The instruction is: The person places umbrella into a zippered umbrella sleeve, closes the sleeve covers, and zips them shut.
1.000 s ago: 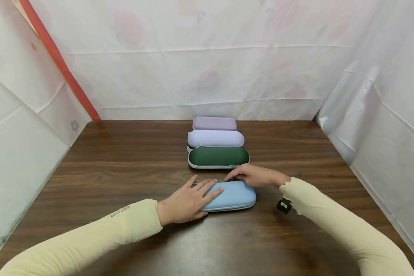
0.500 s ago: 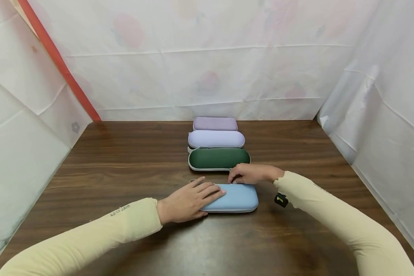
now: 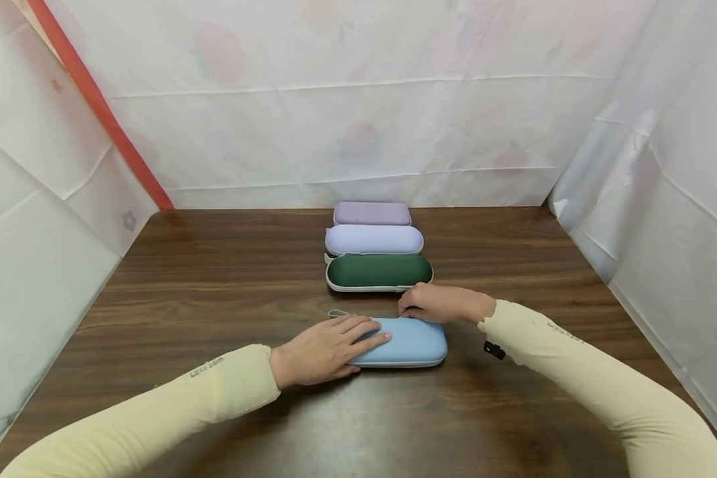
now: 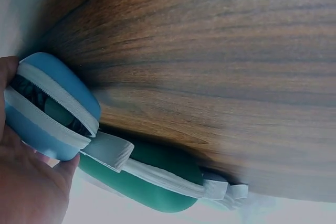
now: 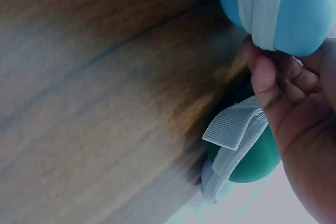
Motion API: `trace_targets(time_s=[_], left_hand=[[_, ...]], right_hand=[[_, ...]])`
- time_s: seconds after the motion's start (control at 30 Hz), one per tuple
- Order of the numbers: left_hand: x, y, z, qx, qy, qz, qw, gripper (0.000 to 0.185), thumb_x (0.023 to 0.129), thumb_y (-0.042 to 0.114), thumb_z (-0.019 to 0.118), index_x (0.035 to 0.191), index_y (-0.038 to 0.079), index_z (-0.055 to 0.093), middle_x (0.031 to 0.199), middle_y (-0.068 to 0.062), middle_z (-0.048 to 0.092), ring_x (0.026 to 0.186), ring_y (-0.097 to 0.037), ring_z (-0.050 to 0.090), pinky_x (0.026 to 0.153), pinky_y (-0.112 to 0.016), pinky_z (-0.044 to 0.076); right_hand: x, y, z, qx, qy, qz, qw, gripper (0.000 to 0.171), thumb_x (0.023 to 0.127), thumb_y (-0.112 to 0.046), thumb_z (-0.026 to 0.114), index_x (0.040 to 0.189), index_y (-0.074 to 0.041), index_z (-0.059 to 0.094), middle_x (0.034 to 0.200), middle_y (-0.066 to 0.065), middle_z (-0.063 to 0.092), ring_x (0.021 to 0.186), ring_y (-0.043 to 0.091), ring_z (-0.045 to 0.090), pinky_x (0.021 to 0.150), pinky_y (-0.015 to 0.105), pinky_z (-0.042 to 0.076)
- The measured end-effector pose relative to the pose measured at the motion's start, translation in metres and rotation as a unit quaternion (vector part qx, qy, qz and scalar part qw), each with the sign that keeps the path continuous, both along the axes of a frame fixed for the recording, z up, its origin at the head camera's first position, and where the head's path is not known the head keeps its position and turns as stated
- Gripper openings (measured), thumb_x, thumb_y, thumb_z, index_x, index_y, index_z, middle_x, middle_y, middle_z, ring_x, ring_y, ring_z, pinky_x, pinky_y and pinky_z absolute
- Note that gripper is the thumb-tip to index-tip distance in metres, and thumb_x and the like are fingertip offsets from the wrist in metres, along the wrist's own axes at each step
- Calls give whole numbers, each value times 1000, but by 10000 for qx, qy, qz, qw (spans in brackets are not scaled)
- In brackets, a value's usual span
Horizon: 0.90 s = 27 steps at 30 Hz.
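A light blue zippered glasses case [image 3: 412, 343] lies on the table in the head view. My left hand [image 3: 325, 350] lies across its left part and holds it, thumb and fingers on opposite sides in the left wrist view. There the zipper [image 4: 58, 93] gapes at the case's strap end, showing a dark patterned inside. My right hand [image 3: 442, 303] is at the case's far edge, its fingertips [image 5: 264, 74] curled together at the zipper seam. The small pull between them is hidden.
Behind the blue case lie a green case [image 3: 379, 272], a lilac case [image 3: 374, 239] and a mauve case [image 3: 372, 214], in a row going back. Straps stick out at the left ends. White floral sheets [image 3: 358, 133] enclose the wooden table [image 3: 215, 279].
My right hand has shifted slightly right along the case's far edge, fingers curling in more. My left thumb has moved down out of sight. The blue case has turned slightly.
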<state>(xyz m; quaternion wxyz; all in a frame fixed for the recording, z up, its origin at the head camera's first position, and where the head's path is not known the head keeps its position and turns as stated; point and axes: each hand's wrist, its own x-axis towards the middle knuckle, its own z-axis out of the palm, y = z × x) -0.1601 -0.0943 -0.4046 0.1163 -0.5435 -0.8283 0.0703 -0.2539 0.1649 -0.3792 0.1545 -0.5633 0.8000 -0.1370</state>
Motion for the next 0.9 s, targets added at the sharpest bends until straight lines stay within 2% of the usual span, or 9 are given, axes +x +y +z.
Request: trace_targets(time_s=[0.13, 0.33, 0.53, 0.67, 0.9], left_hand=[[-2, 1, -1, 93, 49, -66, 9999, 70, 92, 41, 60, 150, 12, 31, 142, -9, 41, 130, -24, 39, 104, -34, 35], [-3, -1, -2, 138, 20, -112, 9998, 71, 92, 41, 61, 149, 11, 31, 142, -10, 41, 129, -24, 39, 104, -34, 35], [-2, -1, -3, 193, -26, -97, 9998, 72, 92, 40, 61, 149, 11, 31, 141, -10, 41, 128, -24, 40, 103, -34, 36], [-1, -1, -3, 246, -148, -26, 9996, 72, 92, 40, 61, 149, 10, 31, 140, -10, 42, 128, -24, 40, 100, -34, 39], [1, 0, -5, 467, -254, 60, 9986, 72, 89, 36, 65, 148, 9, 33, 139, -11, 42, 127, -24, 40, 98, -37, 41]], right_hand=[[2, 4, 3, 180, 484, 103, 9986, 14, 92, -1, 59, 85, -9, 68, 82, -3, 64, 73, 6, 57, 68, 21, 48], [5, 14, 0, 138, 1058, 245, 9940, 24, 89, 6, 59, 74, -13, 60, 73, -7, 55, 66, 5, 47, 63, 20, 43], [9, 25, -5, 265, 1645, 226, 9858, 24, 87, 7, 61, 78, -15, 59, 76, -8, 53, 68, 5, 49, 62, 21, 42], [12, 39, -8, 354, 1606, -143, 9863, 21, 89, 4, 60, 82, -15, 60, 76, -9, 53, 68, 5, 51, 62, 22, 44], [26, 59, -17, -62, 1199, -1006, 9877, 17, 91, -3, 60, 80, -15, 56, 71, -9, 48, 63, 5, 45, 57, 22, 42]])
